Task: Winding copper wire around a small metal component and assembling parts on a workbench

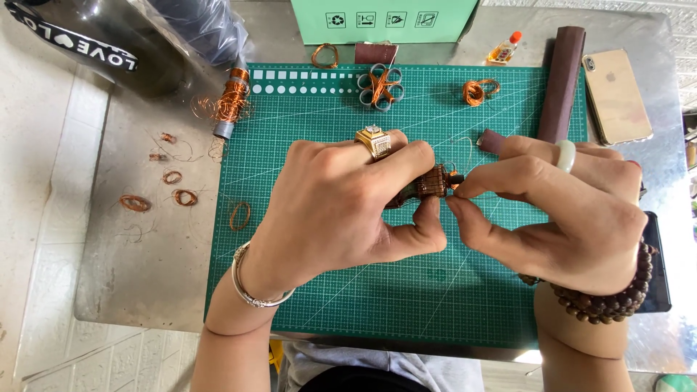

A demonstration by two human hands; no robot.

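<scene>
Above the near half of the green cutting mat (377, 305): left hand (341, 210) closed around a small copper-wound piece (430, 181), steadying it. Right hand (566, 210) pinching its right end, seemingly to guide wire. Long axis left to right. Beyond, near the mat's far edge: loose copper coils (479, 91).

You see everything through one camera on your head, looking almost straight down at the table (145, 276) from close range. The green cutting mat (406, 305) fills the middle of the view, your hands meet at its centre, and your forearms enter from the bottom edge. The far side of the table lies along the top.
</scene>
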